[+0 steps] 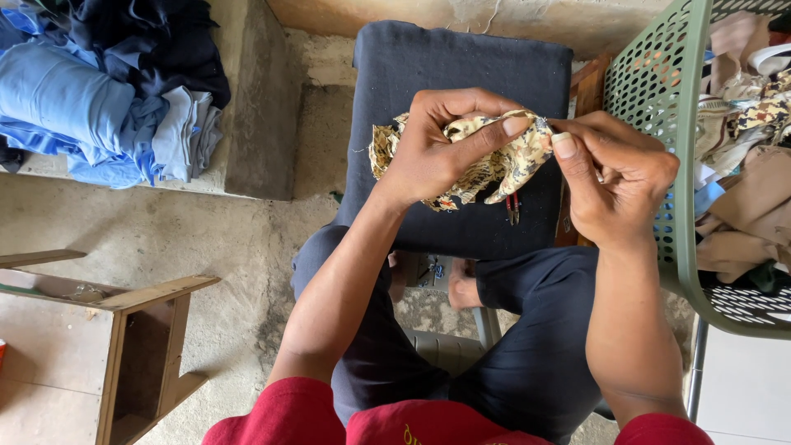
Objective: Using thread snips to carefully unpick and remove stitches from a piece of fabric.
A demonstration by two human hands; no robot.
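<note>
My left hand [441, 144] grips a small piece of yellow and brown patterned cloth [515, 161], bunched up over a dark padded stool [461, 74]. My right hand [614, 177] pinches the cloth's right tip between thumb and fingers, where a tiny shiny thing shows; I cannot tell what it is. A small red-handled tool [512, 208] lies on the stool just under the cloth. My knees in dark trousers are below the stool.
A green perforated plastic basket [659, 91] full of cloth scraps stands at the right. A pile of blue and dark folded clothes [107, 91] rests on a concrete ledge at the upper left. A wooden stool frame [148, 330] stands at the lower left.
</note>
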